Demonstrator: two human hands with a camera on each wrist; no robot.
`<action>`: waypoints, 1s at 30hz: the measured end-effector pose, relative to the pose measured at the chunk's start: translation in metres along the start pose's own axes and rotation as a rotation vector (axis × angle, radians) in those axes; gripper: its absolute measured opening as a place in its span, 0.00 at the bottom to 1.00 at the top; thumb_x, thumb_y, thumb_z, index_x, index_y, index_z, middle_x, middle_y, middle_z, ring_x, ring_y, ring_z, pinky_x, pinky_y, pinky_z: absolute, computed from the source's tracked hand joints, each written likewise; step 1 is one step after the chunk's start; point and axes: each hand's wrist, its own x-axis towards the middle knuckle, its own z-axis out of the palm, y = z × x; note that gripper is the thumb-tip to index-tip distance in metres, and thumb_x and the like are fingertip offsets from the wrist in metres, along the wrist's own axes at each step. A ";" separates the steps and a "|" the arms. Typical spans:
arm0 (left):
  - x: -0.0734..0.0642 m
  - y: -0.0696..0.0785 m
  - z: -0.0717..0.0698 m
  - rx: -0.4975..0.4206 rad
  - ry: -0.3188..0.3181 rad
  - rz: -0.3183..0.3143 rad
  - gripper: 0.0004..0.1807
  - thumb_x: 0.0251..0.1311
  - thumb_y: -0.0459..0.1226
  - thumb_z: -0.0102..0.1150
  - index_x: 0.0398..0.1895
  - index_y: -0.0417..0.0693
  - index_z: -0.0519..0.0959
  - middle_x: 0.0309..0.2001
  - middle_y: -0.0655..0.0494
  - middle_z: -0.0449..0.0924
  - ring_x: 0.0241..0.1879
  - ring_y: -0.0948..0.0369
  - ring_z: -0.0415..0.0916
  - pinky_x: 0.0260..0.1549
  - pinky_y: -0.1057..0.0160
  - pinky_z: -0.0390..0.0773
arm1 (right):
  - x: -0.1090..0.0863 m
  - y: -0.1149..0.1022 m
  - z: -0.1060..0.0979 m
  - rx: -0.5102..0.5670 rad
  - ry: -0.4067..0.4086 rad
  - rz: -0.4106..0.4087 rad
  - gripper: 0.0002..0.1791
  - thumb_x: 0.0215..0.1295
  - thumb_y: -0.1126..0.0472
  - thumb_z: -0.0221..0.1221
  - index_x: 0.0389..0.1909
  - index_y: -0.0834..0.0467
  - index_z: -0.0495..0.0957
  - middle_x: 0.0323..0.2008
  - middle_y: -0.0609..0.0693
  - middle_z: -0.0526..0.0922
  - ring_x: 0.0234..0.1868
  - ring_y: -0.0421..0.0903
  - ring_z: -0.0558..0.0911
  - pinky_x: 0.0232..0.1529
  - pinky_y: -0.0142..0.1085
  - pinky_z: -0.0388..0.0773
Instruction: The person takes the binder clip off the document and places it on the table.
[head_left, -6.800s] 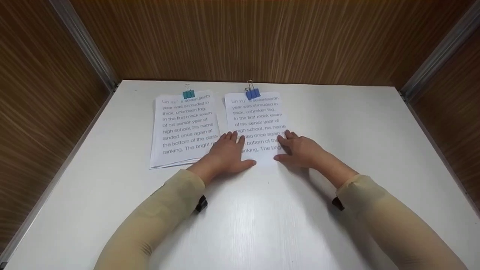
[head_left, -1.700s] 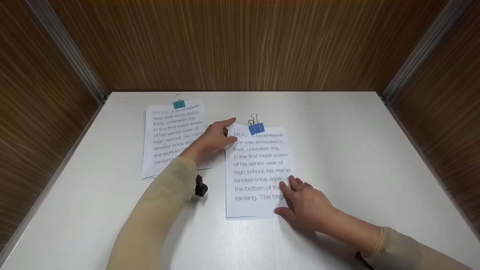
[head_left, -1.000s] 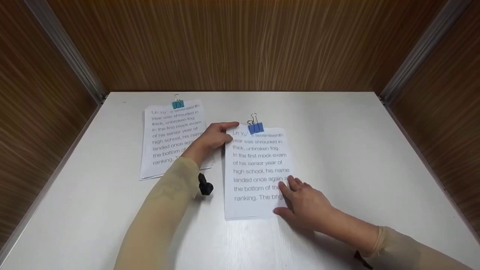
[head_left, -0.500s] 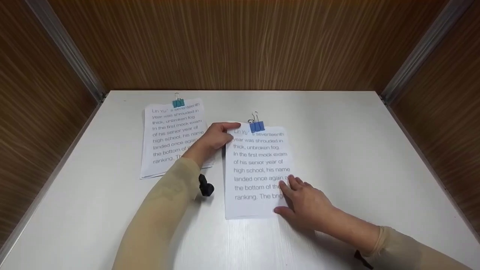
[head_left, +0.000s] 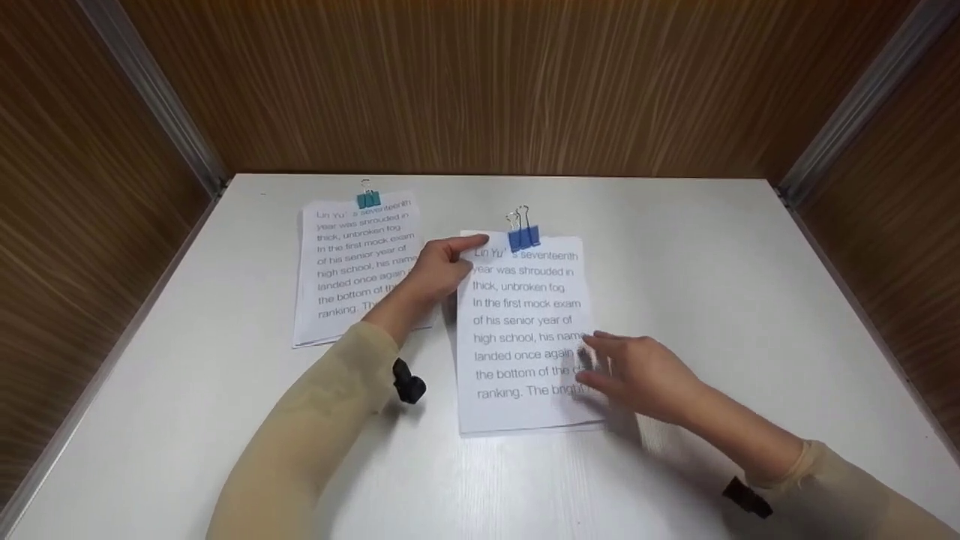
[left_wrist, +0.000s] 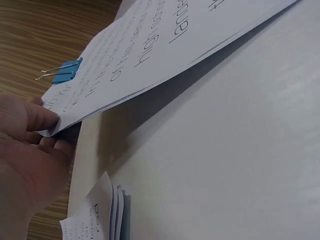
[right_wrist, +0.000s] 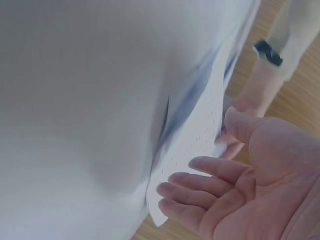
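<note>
A stack of printed sheets point(head_left: 525, 412) lies right of centre on the white table, a blue binder clip point(head_left: 523, 238) at its top edge. My left hand point(head_left: 439, 270) pinches its upper left corner. In the left wrist view the thumb lies over that corner, other fingers beneath, and the left edge of the stack point(left_wrist: 150, 65) stands raised off the table. My right hand point(head_left: 652, 375), fingers loosely extended, is at the stack's lower right edge; the right wrist view shows its palm with nothing gripped. Whether its fingertips touch the paper I cannot tell.
A second printed stack point(head_left: 356, 262) with a teal binder clip point(head_left: 368, 199) lies to the left, partly behind my left hand and forearm. Wood-grain panels point(head_left: 495, 90) enclose the table point(head_left: 750, 300) at the back and both sides.
The blue-clipped stack has come closer to me since the earliest frame. My left hand has gone to its upper left corner. Just now my right hand has come up from lying on the paper.
</note>
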 end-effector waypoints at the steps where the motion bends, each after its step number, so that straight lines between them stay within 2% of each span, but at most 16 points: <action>1: -0.002 0.001 0.000 -0.009 0.005 0.003 0.32 0.69 0.23 0.52 0.70 0.59 0.81 0.69 0.55 0.79 0.63 0.60 0.79 0.70 0.60 0.70 | 0.002 0.002 -0.005 0.022 0.016 0.014 0.33 0.72 0.50 0.69 0.69 0.67 0.77 0.65 0.64 0.81 0.58 0.62 0.85 0.62 0.56 0.79; 2: -0.004 0.002 0.001 -0.012 0.011 0.007 0.32 0.69 0.23 0.51 0.70 0.60 0.82 0.68 0.56 0.80 0.62 0.61 0.80 0.68 0.60 0.71 | 0.004 0.004 -0.011 0.048 0.033 0.031 0.33 0.72 0.50 0.69 0.69 0.66 0.77 0.65 0.64 0.82 0.49 0.60 0.88 0.56 0.53 0.82; 6: -0.012 0.008 0.003 -0.021 0.014 0.039 0.31 0.70 0.24 0.51 0.69 0.61 0.82 0.66 0.58 0.81 0.60 0.61 0.81 0.65 0.60 0.74 | 0.020 0.013 -0.034 0.123 0.124 0.030 0.32 0.72 0.51 0.69 0.70 0.64 0.78 0.62 0.63 0.84 0.42 0.56 0.88 0.46 0.50 0.83; 7: -0.015 0.009 0.004 -0.018 0.016 0.047 0.31 0.71 0.24 0.51 0.69 0.62 0.82 0.66 0.58 0.81 0.61 0.61 0.80 0.66 0.59 0.74 | 0.025 0.015 -0.039 0.142 0.146 0.023 0.31 0.72 0.51 0.69 0.70 0.64 0.78 0.61 0.63 0.85 0.43 0.58 0.89 0.48 0.52 0.85; 9: -0.019 0.012 0.005 -0.010 0.019 0.071 0.30 0.71 0.24 0.51 0.68 0.62 0.82 0.67 0.59 0.80 0.62 0.62 0.79 0.68 0.60 0.72 | 0.036 0.019 -0.050 0.173 0.188 0.004 0.31 0.73 0.51 0.69 0.70 0.64 0.78 0.60 0.63 0.85 0.56 0.61 0.87 0.56 0.56 0.83; 11: -0.023 0.014 0.008 -0.004 0.024 0.098 0.30 0.71 0.24 0.52 0.68 0.61 0.83 0.68 0.59 0.80 0.63 0.61 0.79 0.67 0.59 0.72 | 0.049 0.023 -0.061 0.215 0.215 -0.005 0.31 0.73 0.50 0.69 0.69 0.64 0.78 0.59 0.62 0.86 0.57 0.61 0.87 0.60 0.57 0.81; 15: -0.030 0.017 0.013 0.004 0.032 0.144 0.29 0.71 0.23 0.52 0.67 0.59 0.83 0.67 0.58 0.81 0.61 0.60 0.80 0.62 0.59 0.76 | 0.074 0.026 -0.081 0.304 0.237 -0.003 0.32 0.72 0.49 0.70 0.70 0.61 0.78 0.60 0.59 0.86 0.59 0.57 0.86 0.63 0.52 0.80; 18: -0.035 0.018 0.016 0.004 0.029 0.163 0.30 0.71 0.22 0.52 0.67 0.58 0.83 0.67 0.58 0.82 0.59 0.60 0.81 0.59 0.61 0.79 | 0.093 0.026 -0.091 0.375 0.224 -0.014 0.33 0.71 0.49 0.71 0.70 0.60 0.78 0.61 0.58 0.85 0.60 0.55 0.85 0.63 0.47 0.80; 23: -0.043 0.021 0.019 -0.008 0.011 0.178 0.30 0.71 0.22 0.52 0.67 0.59 0.83 0.66 0.58 0.82 0.56 0.59 0.84 0.55 0.61 0.81 | 0.118 0.025 -0.101 0.471 0.155 -0.029 0.35 0.70 0.49 0.72 0.73 0.58 0.75 0.63 0.56 0.84 0.64 0.53 0.83 0.64 0.39 0.79; 30: -0.050 0.023 0.023 -0.040 -0.019 0.196 0.29 0.71 0.22 0.52 0.67 0.55 0.83 0.62 0.56 0.84 0.53 0.57 0.86 0.51 0.62 0.83 | 0.141 0.027 -0.107 0.596 0.042 -0.057 0.38 0.70 0.54 0.71 0.77 0.58 0.70 0.69 0.56 0.79 0.70 0.52 0.77 0.72 0.46 0.71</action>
